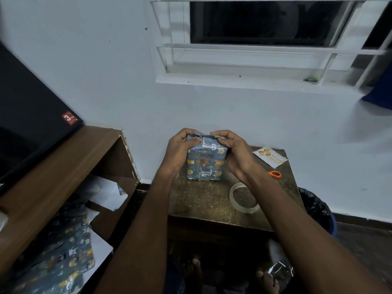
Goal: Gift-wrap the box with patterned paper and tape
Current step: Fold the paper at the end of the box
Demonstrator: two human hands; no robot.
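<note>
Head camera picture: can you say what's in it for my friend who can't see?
Two hands, left and right, hold a wrapped box upright on a small table. A tape roll lies to its right.

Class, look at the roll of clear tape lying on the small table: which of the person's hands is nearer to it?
Right. The right hand grips the wrapped box above the tape roll; the left hand grips the box's far side.

Two bare forearms, no sleeves, watch or rings on left hand (179,151) or right hand (235,152); bare toes (196,263) near bottom edge.
</note>
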